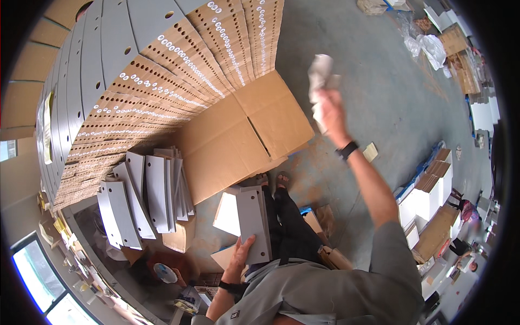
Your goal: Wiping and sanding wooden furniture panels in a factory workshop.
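My left hand (241, 253) is closed around the lower left edge of a small stack of grey panels (253, 225) with round holes, held upright near my lap. My right hand (333, 116) is raised out to the right and closed on a crumpled whitish cloth (320, 73), blurred by motion. A white sheet-like piece (226, 214) shows just left of the held panels. Further left, several more grey panels (158, 189) stand leaning together in a loose row.
A large brown cardboard box (227, 141) stands ahead of me. Behind it rises a tall stack of brown boards (179, 65) with rows of holes. White boxes (420, 208) lie at the right, plastic bags (430, 49) at the far right. People work at the far right edge.
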`<state>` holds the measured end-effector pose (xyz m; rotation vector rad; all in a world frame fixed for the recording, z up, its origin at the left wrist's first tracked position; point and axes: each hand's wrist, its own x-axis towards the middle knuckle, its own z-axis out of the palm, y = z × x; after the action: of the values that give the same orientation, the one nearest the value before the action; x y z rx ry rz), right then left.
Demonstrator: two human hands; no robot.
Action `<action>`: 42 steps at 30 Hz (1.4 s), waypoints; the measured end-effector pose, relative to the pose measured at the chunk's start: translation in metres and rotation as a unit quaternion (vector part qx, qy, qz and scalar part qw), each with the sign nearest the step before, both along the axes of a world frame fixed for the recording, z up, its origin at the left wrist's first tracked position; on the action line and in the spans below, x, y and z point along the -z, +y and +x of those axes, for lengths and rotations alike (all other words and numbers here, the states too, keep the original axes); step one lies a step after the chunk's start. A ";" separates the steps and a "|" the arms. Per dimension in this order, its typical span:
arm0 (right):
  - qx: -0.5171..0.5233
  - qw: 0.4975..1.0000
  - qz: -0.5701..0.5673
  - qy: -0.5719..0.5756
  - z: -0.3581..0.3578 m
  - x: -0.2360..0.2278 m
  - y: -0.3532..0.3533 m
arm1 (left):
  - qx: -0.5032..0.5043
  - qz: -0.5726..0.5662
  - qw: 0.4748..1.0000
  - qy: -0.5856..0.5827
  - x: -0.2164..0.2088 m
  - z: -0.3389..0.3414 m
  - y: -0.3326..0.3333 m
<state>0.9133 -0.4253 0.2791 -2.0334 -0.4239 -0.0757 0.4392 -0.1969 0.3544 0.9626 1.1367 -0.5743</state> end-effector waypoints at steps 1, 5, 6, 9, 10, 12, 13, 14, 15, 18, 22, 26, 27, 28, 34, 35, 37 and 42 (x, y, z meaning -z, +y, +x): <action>-0.032 0.998 0.030 0.053 -0.035 0.009 0.028 | 0.001 0.009 1.000 -0.009 0.006 0.000 0.003; -0.334 0.937 -0.065 0.078 -0.164 -0.015 0.137 | 0.033 -0.005 0.999 -0.012 0.018 -0.003 0.024; -0.371 0.892 -0.044 0.254 -0.179 -0.016 0.155 | 0.033 -0.006 0.999 -0.011 0.018 -0.003 0.028; -0.311 0.946 -0.079 -0.046 -0.164 0.024 0.161 | 0.021 0.011 1.000 0.005 0.006 0.002 0.033; -0.191 0.976 -0.089 -0.063 -0.125 0.059 0.136 | 0.021 0.010 1.000 0.003 0.007 0.001 0.035; 0.039 0.981 -0.184 0.043 -0.029 0.041 0.070 | 0.008 0.040 0.999 -0.016 0.010 -0.010 0.037; 0.115 0.990 -0.021 0.076 0.030 0.087 -0.032 | 0.035 0.012 0.999 -0.028 0.015 -0.001 0.037; 0.201 0.956 -0.206 0.048 0.054 0.063 -0.051 | 0.030 0.011 0.999 -0.020 0.015 -0.009 0.040; 0.199 0.937 -0.284 -0.043 0.068 0.040 -0.069 | 0.033 0.005 0.999 -0.020 0.016 -0.009 0.043; 0.111 0.968 -0.169 -0.147 0.047 -0.025 -0.030 | 0.030 0.025 0.999 -0.018 0.012 -0.019 0.043; -0.093 0.967 -0.165 -0.172 -0.028 -0.041 0.067 | 0.043 -0.005 0.999 0.006 0.013 -0.012 0.044; -0.332 0.922 -0.182 -0.087 -0.077 -0.011 0.141 | 0.043 0.005 0.999 -0.018 -0.003 -0.014 0.048; -0.295 0.947 -0.122 0.019 -0.074 -0.016 0.155 | 0.031 0.012 0.999 -0.021 -0.007 -0.018 0.049; -0.180 0.941 -0.111 0.265 -0.060 -0.024 0.152 | 0.018 0.014 1.000 -0.013 -0.007 -0.019 0.052; 0.244 0.934 -0.258 -0.042 0.071 0.058 -0.087 | -0.005 -0.029 0.999 -0.045 0.014 -0.025 0.053; 0.188 0.956 -0.223 0.005 0.061 0.047 -0.081 | -0.020 -0.007 0.999 -0.039 0.011 -0.033 0.051; 0.148 0.959 -0.240 -0.020 0.025 0.019 -0.068 | -0.042 -0.009 0.999 -0.030 0.007 -0.046 0.051; 0.020 0.987 -0.149 -0.055 -0.067 -0.054 0.000 | -0.072 -0.003 0.997 -0.019 0.003 -0.073 0.044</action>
<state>0.8459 -0.4257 0.3326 -2.3413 -0.4863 -0.1569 0.3666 -0.1532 0.3515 0.8750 1.1588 -0.4397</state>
